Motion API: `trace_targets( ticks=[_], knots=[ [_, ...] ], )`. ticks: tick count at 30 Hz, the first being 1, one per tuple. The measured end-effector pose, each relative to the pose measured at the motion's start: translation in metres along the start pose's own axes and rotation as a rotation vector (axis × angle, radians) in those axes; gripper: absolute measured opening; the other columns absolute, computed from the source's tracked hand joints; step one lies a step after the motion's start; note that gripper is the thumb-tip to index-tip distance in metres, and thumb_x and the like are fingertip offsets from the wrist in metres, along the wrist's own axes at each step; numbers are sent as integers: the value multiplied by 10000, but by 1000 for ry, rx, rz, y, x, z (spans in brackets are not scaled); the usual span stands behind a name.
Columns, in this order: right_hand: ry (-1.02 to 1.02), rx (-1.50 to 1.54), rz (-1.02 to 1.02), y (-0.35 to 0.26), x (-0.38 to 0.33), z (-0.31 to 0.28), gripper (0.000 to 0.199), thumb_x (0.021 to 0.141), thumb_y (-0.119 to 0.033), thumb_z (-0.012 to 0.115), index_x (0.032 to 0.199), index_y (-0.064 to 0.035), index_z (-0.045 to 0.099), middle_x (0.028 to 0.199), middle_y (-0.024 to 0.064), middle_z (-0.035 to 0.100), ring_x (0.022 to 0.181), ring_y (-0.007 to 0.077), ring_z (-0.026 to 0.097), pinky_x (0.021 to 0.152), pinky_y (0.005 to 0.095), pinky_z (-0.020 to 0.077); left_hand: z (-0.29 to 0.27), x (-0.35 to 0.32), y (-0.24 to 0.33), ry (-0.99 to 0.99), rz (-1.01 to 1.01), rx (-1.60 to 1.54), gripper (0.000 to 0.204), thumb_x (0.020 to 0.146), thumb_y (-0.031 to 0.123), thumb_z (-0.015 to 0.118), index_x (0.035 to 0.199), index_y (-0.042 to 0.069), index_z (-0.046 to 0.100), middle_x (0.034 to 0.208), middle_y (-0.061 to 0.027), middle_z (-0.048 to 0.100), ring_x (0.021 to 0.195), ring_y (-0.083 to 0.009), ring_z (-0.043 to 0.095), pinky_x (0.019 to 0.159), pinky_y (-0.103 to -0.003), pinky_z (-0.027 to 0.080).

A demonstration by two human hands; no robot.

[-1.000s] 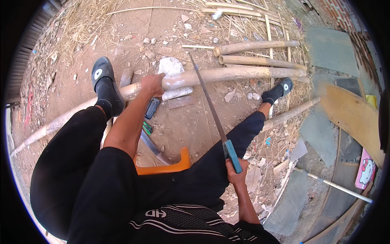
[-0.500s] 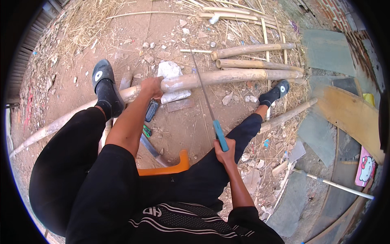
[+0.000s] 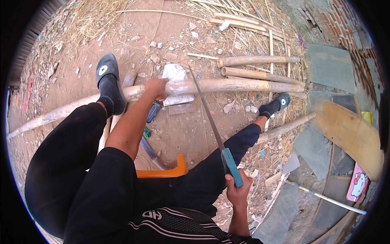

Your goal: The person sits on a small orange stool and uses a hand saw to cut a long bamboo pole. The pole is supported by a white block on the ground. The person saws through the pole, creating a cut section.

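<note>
A long bamboo pole [image 3: 231, 86] lies across the ground in front of me, resting on a white stone [image 3: 174, 72]. My left hand [image 3: 156, 88] is closed around it beside the stone. In my right hand [image 3: 238, 187] is the teal handle of a handsaw [image 3: 209, 116]. Its thin blade crosses the pole a short way right of my left hand, with the tip beyond the pole's far side. Whether the teeth are cutting in cannot be seen. My left sandalled foot [image 3: 108, 77] covers part of the pole.
Shorter bamboo pieces [image 3: 260, 61] lie beyond the pole at right, near split strips [image 3: 243, 24]. An orange hooked object [image 3: 162, 172] and a dark case [image 3: 153, 112] are near my legs. Boards and grey sheets [image 3: 331, 67] fill the right side.
My right hand has drawn the saw back toward me and slightly right, so less blade reaches past the pole. My left hand keeps its hold. The whole view has shifted slightly.
</note>
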State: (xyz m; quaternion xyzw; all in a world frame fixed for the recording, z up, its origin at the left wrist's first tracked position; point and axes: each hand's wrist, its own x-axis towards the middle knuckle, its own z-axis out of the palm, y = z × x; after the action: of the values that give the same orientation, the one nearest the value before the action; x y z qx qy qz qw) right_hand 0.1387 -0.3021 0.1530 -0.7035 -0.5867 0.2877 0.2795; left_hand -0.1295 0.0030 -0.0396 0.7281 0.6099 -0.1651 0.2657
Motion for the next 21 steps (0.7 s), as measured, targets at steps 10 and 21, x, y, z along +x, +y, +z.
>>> trace_targets(
  ticks=[10, 21],
  knots=[
    [36, 182, 227, 9, 5, -13, 373, 976, -281, 645, 725, -10, 592, 529, -28, 453, 476, 44, 426, 443, 251, 315, 23, -3, 14, -15, 42, -3, 779, 583, 151, 781, 1335, 213, 586, 1058, -154, 722, 1003, -313, 704, 825, -404, 579],
    [13, 190, 270, 108, 64, 9, 520, 967, -396, 613, 673, 31, 575, 512, 37, 442, 535, 89, 391, 484, 350, 331, 37, -1, 46, -24, 14, 7, 745, 634, 130, 720, 1358, 206, 558, 1154, -131, 705, 1101, -321, 668, 874, -433, 565]
  ],
)
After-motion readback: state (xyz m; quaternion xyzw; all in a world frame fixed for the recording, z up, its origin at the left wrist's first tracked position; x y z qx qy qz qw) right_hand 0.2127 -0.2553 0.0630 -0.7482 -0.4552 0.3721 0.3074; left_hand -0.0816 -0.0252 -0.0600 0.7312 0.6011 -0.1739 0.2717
